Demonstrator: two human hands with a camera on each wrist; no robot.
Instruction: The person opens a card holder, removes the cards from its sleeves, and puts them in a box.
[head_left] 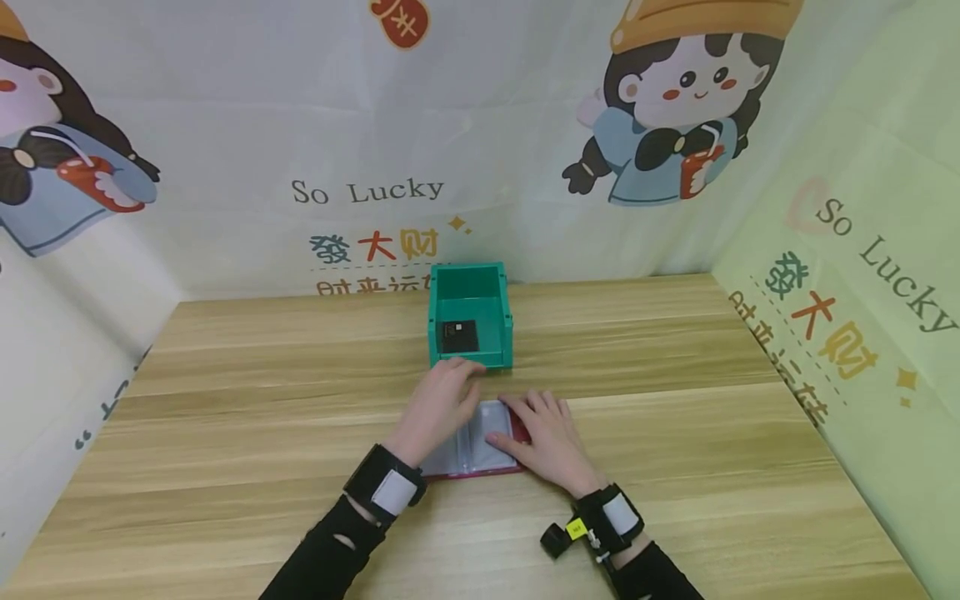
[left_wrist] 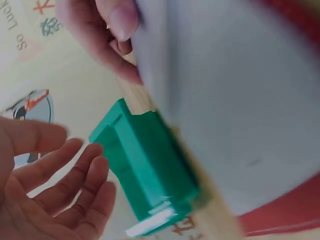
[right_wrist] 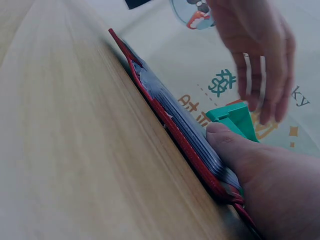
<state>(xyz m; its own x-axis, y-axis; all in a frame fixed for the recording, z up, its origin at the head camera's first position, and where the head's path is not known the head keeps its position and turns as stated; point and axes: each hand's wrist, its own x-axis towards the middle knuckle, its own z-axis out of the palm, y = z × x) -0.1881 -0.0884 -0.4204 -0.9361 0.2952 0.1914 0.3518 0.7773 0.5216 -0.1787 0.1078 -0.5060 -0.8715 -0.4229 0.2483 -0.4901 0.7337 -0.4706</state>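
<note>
A card holder (head_left: 491,440) with a red cover and clear plastic sleeves lies spread open on the table. My right hand (head_left: 547,442) rests on its right side, the thumb (right_wrist: 225,140) pressing the stacked sleeves and the fingers at the far right corner. Above the left part of the holder hovers my left hand (head_left: 442,408), its fingers (left_wrist: 75,185) loosely bent with nothing between them. Just beyond those fingertips stands a green bin (head_left: 495,360). A black card (head_left: 460,336) lies inside, toward the bin's front left.
The wooden table (head_left: 225,400) ends at a printed cloth backdrop (head_left: 510,125) behind the bin. More printed cloth (head_left: 885,250) stands along the right side. On my right wrist a small black camera (head_left: 556,540) sticks out to the left.
</note>
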